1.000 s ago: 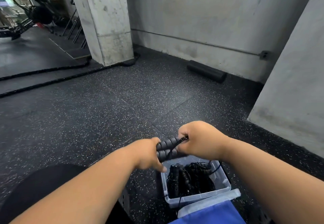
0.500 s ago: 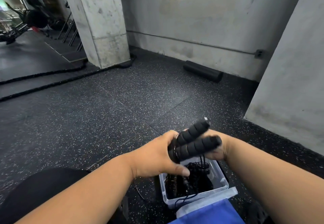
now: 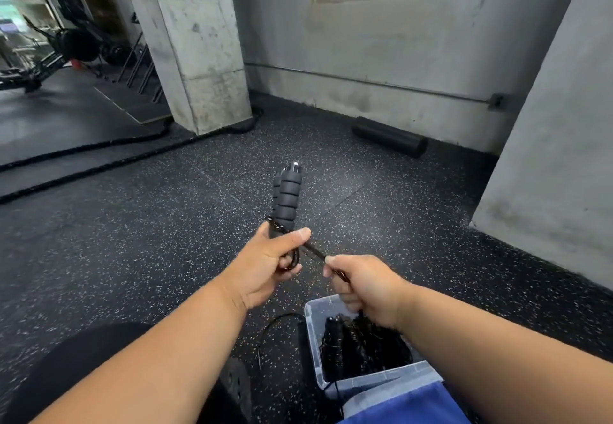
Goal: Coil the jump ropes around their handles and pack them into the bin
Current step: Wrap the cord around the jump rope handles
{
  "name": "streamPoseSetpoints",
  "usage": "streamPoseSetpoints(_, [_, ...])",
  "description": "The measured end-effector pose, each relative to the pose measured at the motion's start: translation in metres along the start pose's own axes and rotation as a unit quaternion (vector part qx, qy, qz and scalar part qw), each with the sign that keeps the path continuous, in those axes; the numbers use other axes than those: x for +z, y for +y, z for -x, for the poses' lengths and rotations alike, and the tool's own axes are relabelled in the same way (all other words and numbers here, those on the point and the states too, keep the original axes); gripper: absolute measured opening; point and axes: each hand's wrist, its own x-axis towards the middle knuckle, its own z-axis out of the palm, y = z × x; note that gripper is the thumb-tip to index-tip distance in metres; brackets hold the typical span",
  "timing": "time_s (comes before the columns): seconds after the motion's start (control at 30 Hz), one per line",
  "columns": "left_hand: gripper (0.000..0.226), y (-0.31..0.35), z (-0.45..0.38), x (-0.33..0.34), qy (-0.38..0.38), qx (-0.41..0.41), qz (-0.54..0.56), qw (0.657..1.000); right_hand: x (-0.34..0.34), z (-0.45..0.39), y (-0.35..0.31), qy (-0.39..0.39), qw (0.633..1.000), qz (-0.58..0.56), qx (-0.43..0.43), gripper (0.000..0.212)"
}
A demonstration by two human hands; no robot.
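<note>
My left hand (image 3: 268,264) grips the lower ends of two black foam jump-rope handles (image 3: 287,196), held side by side and pointing upward. The thin black rope (image 3: 313,249) crosses the handles near my thumb and runs taut down to my right hand (image 3: 365,286), which pinches it. A slack loop of the same rope (image 3: 265,330) lies on the floor below. A clear plastic bin (image 3: 313,340) sits under my right wrist, with several coiled black jump ropes (image 3: 358,347) inside.
The floor is black speckled rubber. A black foam roller (image 3: 389,137) lies by the back wall, thick battle ropes (image 3: 99,161) run from the concrete pillar (image 3: 199,45), and a grey wall (image 3: 557,145) stands at right. A blue lid (image 3: 408,407) leans at the bin's near edge.
The handles have swung from lying sideways to pointing upward in my left hand. My right hand has left the handles and now pulls the rope taut to the right.
</note>
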Motion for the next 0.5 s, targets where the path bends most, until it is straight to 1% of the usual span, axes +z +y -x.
streamPoseSetpoints(0.03, [0.049,0.000,-0.005,-0.011,0.034,0.004,-0.092,0.995,0.001,0.006,-0.003,0.030,0.988,0.146,-0.041,0.026])
streamPoseSetpoints(0.07, [0.051,-0.001,-0.009,-0.023,0.048,0.009,-0.222,0.974,0.001,0.011,-0.007,0.048,0.958,0.274,-0.077,0.026])
streamPoseSetpoints(0.1, [0.057,-0.003,-0.010,-0.033,0.042,0.014,-0.354,0.934,0.002,0.015,-0.012,0.057,0.924,0.362,-0.105,0.027])
streamPoseSetpoints(0.13, [0.063,-0.007,-0.009,-0.037,0.025,0.013,-0.461,0.887,0.003,0.020,-0.019,0.060,0.894,0.425,-0.131,0.030])
streamPoseSetpoints(0.17, [0.066,-0.010,-0.007,-0.036,0.005,0.009,-0.534,0.845,0.004,0.026,-0.029,0.055,0.862,0.482,-0.150,0.032])
streamPoseSetpoints(0.23, [0.067,-0.016,0.002,-0.021,-0.037,0.007,-0.621,0.783,0.005,0.035,-0.043,0.026,0.788,0.590,-0.172,0.033])
streamPoseSetpoints(0.27, [0.067,-0.018,0.007,-0.011,-0.071,0.011,-0.658,0.749,0.005,0.039,-0.049,0.012,0.762,0.621,-0.180,0.030])
streamPoseSetpoints(0.3, [0.067,-0.020,0.012,-0.001,-0.114,0.020,-0.690,0.715,0.002,0.042,-0.053,0.000,0.749,0.637,-0.185,0.028])
streamPoseSetpoints(0.33, [0.066,-0.023,0.017,0.006,-0.159,0.037,-0.707,0.688,-0.002,0.044,-0.057,-0.010,0.748,0.636,-0.189,0.028])
streamPoseSetpoints(0.37, [0.063,-0.025,0.022,0.013,-0.197,0.057,-0.712,0.672,-0.007,0.044,-0.061,-0.021,0.761,0.619,-0.190,0.031])
streamPoseSetpoints(0.4, [0.061,-0.025,0.028,0.019,-0.224,0.075,-0.704,0.669,-0.014,0.042,-0.063,-0.033,0.782,0.595,-0.183,0.033])
streamPoseSetpoints(0.43, [0.060,-0.024,0.032,0.024,-0.239,0.087,-0.687,0.681,-0.023,0.039,-0.064,-0.045,0.807,0.562,-0.175,0.034])
streamPoseSetpoints(0.47, [0.063,-0.021,0.036,0.029,-0.242,0.094,-0.658,0.707,-0.032,0.035,-0.062,-0.054,0.838,0.517,-0.165,0.033])
streamPoseSetpoints(0.5, [0.068,-0.017,0.038,0.032,-0.236,0.100,-0.624,0.738,-0.042,0.030,-0.058,-0.064,0.877,0.450,-0.154,0.031])
